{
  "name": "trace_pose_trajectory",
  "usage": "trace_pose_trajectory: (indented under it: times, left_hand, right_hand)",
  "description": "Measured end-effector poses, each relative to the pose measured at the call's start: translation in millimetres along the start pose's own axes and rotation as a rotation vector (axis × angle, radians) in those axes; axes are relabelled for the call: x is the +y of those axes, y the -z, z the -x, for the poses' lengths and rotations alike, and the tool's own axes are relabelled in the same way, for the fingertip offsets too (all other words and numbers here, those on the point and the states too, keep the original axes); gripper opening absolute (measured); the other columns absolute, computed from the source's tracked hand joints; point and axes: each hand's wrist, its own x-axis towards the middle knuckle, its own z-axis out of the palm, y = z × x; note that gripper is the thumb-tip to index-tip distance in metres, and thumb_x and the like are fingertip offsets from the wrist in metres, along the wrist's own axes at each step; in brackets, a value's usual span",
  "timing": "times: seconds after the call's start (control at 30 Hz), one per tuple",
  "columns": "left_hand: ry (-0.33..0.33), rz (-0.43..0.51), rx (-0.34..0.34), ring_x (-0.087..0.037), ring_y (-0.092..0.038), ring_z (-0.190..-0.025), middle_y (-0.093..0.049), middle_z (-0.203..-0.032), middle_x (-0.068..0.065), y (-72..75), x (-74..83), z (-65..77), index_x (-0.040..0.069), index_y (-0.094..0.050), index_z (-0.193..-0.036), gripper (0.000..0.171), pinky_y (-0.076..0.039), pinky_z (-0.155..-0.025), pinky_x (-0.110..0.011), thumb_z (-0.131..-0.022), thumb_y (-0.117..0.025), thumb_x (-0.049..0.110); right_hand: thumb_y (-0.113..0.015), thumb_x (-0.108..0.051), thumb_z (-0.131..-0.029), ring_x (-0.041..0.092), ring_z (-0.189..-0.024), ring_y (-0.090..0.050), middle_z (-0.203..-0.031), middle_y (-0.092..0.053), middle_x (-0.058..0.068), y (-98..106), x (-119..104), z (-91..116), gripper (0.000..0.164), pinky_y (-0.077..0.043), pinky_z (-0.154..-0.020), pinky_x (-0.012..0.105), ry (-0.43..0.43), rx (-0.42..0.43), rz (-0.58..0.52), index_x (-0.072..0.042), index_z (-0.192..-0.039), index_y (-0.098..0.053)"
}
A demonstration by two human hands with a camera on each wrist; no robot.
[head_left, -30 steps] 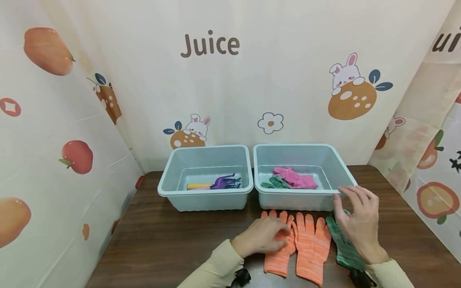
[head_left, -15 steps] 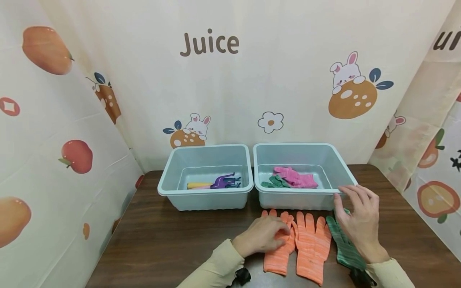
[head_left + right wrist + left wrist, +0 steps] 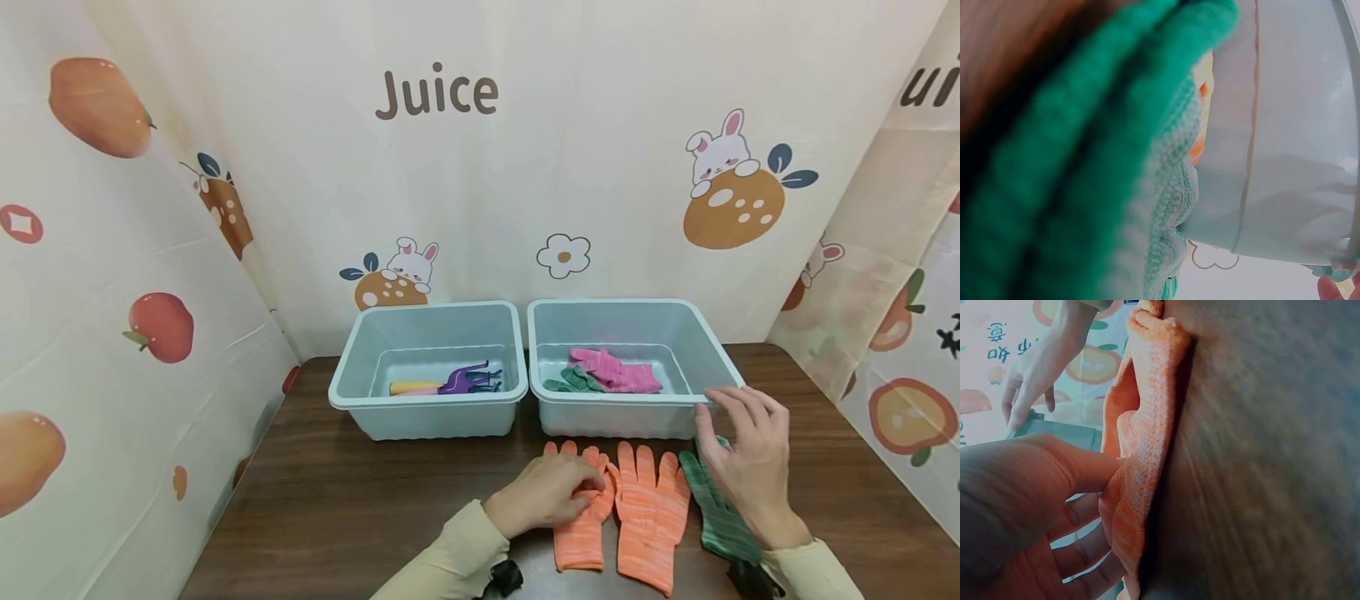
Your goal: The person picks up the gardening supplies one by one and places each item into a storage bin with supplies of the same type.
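My left hand (image 3: 543, 496) pinches an orange knitted glove (image 3: 579, 546) on the table. In the left wrist view, its thumb presses the knit, with the fingers on the far side. A second orange glove (image 3: 647, 521) lies flat beside it, fingers pointing away from me. My right hand (image 3: 750, 458) rests its fingertips on the front right corner of the right-hand light blue plastic bin (image 3: 615, 421), with the thumb by the outer wall. Beneath that hand lies a green glove (image 3: 716, 508), partly hidden by it. Inside the bin are a pink glove (image 3: 622, 373) and some green glove (image 3: 577, 381).
A matching light blue bin (image 3: 435, 421) stands to the left, holding small garden hand tools (image 3: 457, 382) with purple and teal tines. Both bins stand at the back of the brown wooden table (image 3: 360, 500), before a printed curtain (image 3: 465, 183).
The cuff of the orange glove under my left hand has shifted slightly to the right. Both hands stay almost in place, and the bins have not moved.
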Motion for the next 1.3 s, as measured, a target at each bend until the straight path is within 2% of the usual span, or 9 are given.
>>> trace_pose_trajectory:
  times: [0.23, 0.47, 0.57, 0.63, 0.7, 0.8, 0.87, 1.13, 1.3]
  left_hand:
    - [-0.021, 0.005, -0.003, 0.008, -0.064, -0.093, -0.075, -0.118, 0.018, 0.6, 1.7, 0.9, 0.029, -0.078, -0.121, 0.024, -0.048, -0.067, -0.011, -0.102, -0.070, 0.017]
    - [-0.024, 0.050, -0.023, 0.007, -0.066, -0.102, -0.076, -0.122, 0.017, 7.1, 0.5, 3.5, 0.028, -0.079, -0.125, 0.027, -0.049, -0.068, -0.011, -0.103, -0.067, 0.015]
    - [-0.018, 0.063, -0.007, 0.002, -0.067, -0.115, -0.075, -0.127, 0.017, 12.4, -0.9, 4.9, 0.027, -0.078, -0.127, 0.031, -0.057, -0.089, -0.023, -0.103, -0.066, 0.013]
    - [-0.022, 0.065, 0.003, 0.000, -0.068, -0.117, -0.075, -0.127, 0.015, 15.7, -2.0, 5.1, 0.026, -0.078, -0.128, 0.032, -0.057, -0.096, -0.028, -0.102, -0.066, 0.012]
    - [-0.030, 0.058, 0.013, -0.002, -0.068, -0.119, -0.075, -0.127, 0.013, 18.3, -2.9, 4.7, 0.025, -0.078, -0.128, 0.033, -0.056, -0.101, -0.028, -0.100, -0.066, 0.012]
    - [-0.045, 0.059, 0.015, -0.002, -0.070, -0.113, -0.076, -0.124, 0.011, 21.1, -3.6, 3.5, 0.022, -0.079, -0.126, 0.032, -0.055, -0.089, -0.016, -0.098, -0.068, 0.011]
    - [-0.045, 0.062, 0.011, -0.001, -0.069, -0.111, -0.076, -0.123, 0.010, 21.9, -3.6, 3.4, 0.021, -0.079, -0.126, 0.032, -0.053, -0.086, -0.014, -0.098, -0.068, 0.012]
    - [-0.024, 0.057, 0.014, -0.001, -0.068, -0.111, -0.076, -0.126, 0.011, 20.0, -4.5, 2.9, 0.022, -0.079, -0.127, 0.033, -0.053, -0.087, -0.015, -0.098, -0.068, 0.011]
    - [-0.020, 0.035, 0.029, 0.002, -0.064, -0.097, -0.076, -0.118, 0.011, 20.1, -4.6, 2.9, 0.023, -0.079, -0.126, 0.033, -0.048, -0.077, -0.012, -0.097, -0.067, 0.012]
  right_hand:
    - [-0.062, -0.046, -0.101, 0.054, -0.114, -0.054, -0.110, -0.072, 0.028, 0, 0, 0, 0.054, -0.030, -0.115, 0.033, -0.004, -0.002, -0.003, 0.005, -0.107, -0.076]
    - [-0.060, -0.048, -0.102, 0.054, -0.115, -0.054, -0.111, -0.071, 0.028, 0, -1, 0, 0.056, -0.029, -0.114, 0.032, -0.005, -0.002, 0.001, 0.006, -0.107, -0.076]
    - [-0.060, -0.048, -0.102, 0.054, -0.114, -0.054, -0.111, -0.071, 0.028, 0, -2, -1, 0.056, -0.029, -0.114, 0.032, -0.002, 0.000, 0.002, 0.006, -0.107, -0.076]
    - [-0.060, -0.048, -0.102, 0.054, -0.114, -0.054, -0.110, -0.071, 0.028, 1, -2, -1, 0.056, -0.030, -0.114, 0.032, -0.006, -0.002, 0.005, 0.006, -0.107, -0.076]
    - [-0.060, -0.048, -0.102, 0.055, -0.114, -0.054, -0.110, -0.071, 0.028, 1, -2, -1, 0.056, -0.030, -0.114, 0.033, -0.014, -0.004, 0.007, 0.006, -0.106, -0.076]
    - [-0.060, -0.048, -0.102, 0.055, -0.114, -0.054, -0.110, -0.071, 0.028, 1, -2, -1, 0.056, -0.031, -0.114, 0.035, -0.018, -0.002, 0.006, 0.006, -0.106, -0.076]
    - [-0.060, -0.048, -0.102, 0.054, -0.114, -0.054, -0.110, -0.072, 0.028, 1, -2, -1, 0.056, -0.031, -0.114, 0.035, -0.018, -0.001, 0.005, 0.006, -0.106, -0.076]
    - [-0.060, -0.048, -0.102, 0.054, -0.115, -0.053, -0.110, -0.072, 0.027, 1, -1, 0, 0.056, -0.030, -0.115, 0.033, -0.017, -0.003, 0.005, 0.005, -0.107, -0.076]
    - [-0.060, -0.048, -0.102, 0.054, -0.114, -0.054, -0.110, -0.071, 0.027, 1, -1, 0, 0.056, -0.029, -0.115, 0.032, -0.014, -0.001, 0.004, 0.005, -0.106, -0.076]
